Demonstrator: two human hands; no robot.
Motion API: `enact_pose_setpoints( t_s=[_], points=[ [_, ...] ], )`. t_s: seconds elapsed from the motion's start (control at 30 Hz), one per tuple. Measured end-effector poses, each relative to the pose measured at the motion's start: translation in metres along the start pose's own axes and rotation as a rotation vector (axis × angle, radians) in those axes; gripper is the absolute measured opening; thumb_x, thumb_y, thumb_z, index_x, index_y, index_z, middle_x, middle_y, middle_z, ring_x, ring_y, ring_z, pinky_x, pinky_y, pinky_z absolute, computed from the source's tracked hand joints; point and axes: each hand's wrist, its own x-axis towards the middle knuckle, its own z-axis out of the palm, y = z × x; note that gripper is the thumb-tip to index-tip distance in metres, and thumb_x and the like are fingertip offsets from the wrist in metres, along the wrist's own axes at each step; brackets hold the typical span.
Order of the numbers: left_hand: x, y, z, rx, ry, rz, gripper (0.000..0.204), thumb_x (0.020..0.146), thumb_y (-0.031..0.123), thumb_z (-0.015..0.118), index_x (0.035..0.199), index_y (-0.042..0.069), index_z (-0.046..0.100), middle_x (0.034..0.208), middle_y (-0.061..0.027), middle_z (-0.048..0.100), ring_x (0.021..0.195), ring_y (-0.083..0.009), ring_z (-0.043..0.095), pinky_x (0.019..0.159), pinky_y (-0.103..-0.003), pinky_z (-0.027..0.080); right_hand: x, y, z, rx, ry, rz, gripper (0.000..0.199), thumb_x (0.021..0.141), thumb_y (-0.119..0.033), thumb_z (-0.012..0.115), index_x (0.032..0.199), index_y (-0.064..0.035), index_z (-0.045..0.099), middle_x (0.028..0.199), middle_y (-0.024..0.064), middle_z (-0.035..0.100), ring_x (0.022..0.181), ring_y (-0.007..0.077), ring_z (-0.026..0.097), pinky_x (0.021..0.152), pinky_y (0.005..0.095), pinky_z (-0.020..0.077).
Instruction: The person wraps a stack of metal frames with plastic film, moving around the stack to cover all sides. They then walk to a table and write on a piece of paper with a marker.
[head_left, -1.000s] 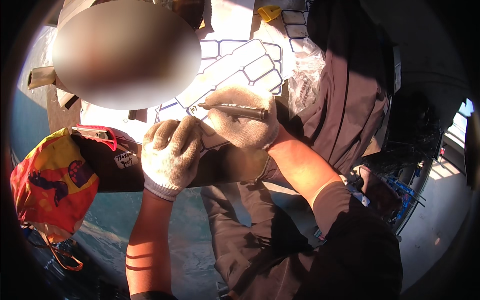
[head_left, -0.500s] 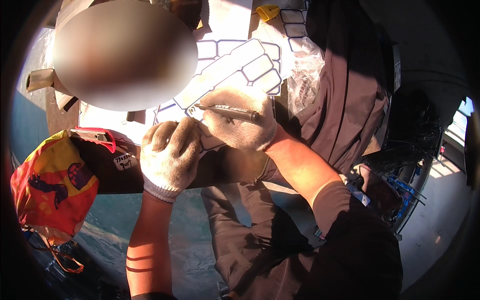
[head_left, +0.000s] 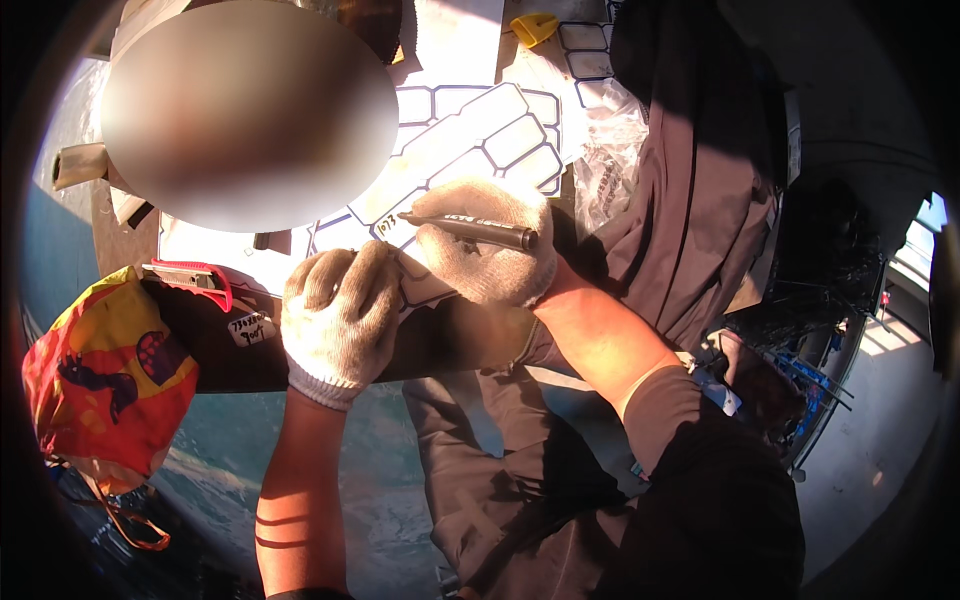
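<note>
My right hand (head_left: 487, 240), in a pale knitted work glove, grips a black marker pen (head_left: 470, 229). The pen's tip is at a blue-bordered label on a white label sheet (head_left: 455, 160), just right of some fresh black handwriting. My left hand (head_left: 340, 315), gloved too, is beside it at the near edge of the sheet. Its fingers are curled down and closed against the sheet's edge; the thumb is mostly hidden. More label sheets lie underneath.
A red box cutter (head_left: 190, 277) and a small handwritten label (head_left: 252, 328) lie left of my hands. A red-yellow cloth bag (head_left: 110, 380) hangs at the table's left edge. To the right are a clear plastic bag (head_left: 610, 150) and a dark jacket (head_left: 690, 180). A yellow object (head_left: 535, 28) lies far back.
My right hand and the marker have shifted slightly to the right, and more handwritten characters show on the label. My left hand has stayed nearly still.
</note>
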Motion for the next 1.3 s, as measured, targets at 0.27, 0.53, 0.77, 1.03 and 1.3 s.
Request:
enact_pose_setpoints(
  t_s=[0.27, 0.53, 0.77, 1.03, 1.3],
  points=[
    [0.0, -0.001, 0.001, 0.003, -0.005, 0.004, 0.039, 0.071, 0.01, 0.077, 0.11, 0.006, 0.078, 0.131, -0.0099, 0.072, 0.114, -0.0333, 0.067, 0.1, -0.052, 0.053, 0.002, -0.005, 0.002, -0.008, 0.005, 0.034, 0.017, 0.086, -0.003, 0.081, 0.103, 0.0002, 0.078, 0.094, 0.0126, 0.079, 0.085, 0.0277, 0.078, 0.077, 0.0363, 0.0628],
    [0.002, 0.0, -0.001, -0.024, -0.028, -0.006, 0.041, 0.07, 0.009, 0.077, 0.111, 0.006, 0.078, 0.132, -0.0102, 0.072, 0.115, -0.033, 0.067, 0.101, -0.052, 0.052, 0.003, 0.001, 0.003, -0.04, 0.079, -0.045, 0.016, 0.085, -0.006, 0.081, 0.1, -0.0038, 0.078, 0.088, 0.0107, 0.078, 0.076, 0.0271, 0.079, 0.068, 0.0353, 0.0625],
    [0.001, -0.001, 0.001, -0.019, -0.026, 0.004, 0.038, 0.072, 0.009, 0.077, 0.111, 0.007, 0.078, 0.136, -0.0099, 0.07, 0.117, -0.0333, 0.066, 0.102, -0.052, 0.052, -0.001, 0.006, 0.003, -0.096, 0.093, -0.042, 0.014, 0.085, -0.006, 0.08, 0.099, -0.0034, 0.077, 0.09, 0.0112, 0.077, 0.078, 0.0291, 0.078, 0.069, 0.0365, 0.0615],
    [-0.001, 0.0, 0.002, 0.0, -0.026, -0.005, 0.039, 0.074, 0.01, 0.077, 0.112, 0.007, 0.077, 0.138, -0.0096, 0.07, 0.118, -0.0337, 0.065, 0.102, -0.052, 0.051, -0.004, 0.004, 0.003, -0.009, 0.116, 0.027, 0.014, 0.086, -0.007, 0.08, 0.099, -0.0031, 0.077, 0.091, 0.0112, 0.078, 0.079, 0.0295, 0.078, 0.071, 0.0375, 0.062],
    [-0.001, -0.001, 0.002, -0.01, -0.018, -0.007, 0.038, 0.073, 0.01, 0.076, 0.111, 0.006, 0.077, 0.134, -0.0096, 0.072, 0.116, -0.0334, 0.067, 0.1, -0.052, 0.052, 0.001, 0.003, 0.002, -0.146, 0.09, -0.076, 0.016, 0.086, -0.001, 0.078, 0.101, 0.0013, 0.076, 0.09, 0.0143, 0.076, 0.079, 0.0315, 0.076, 0.07, 0.0369, 0.0618]
  ],
)
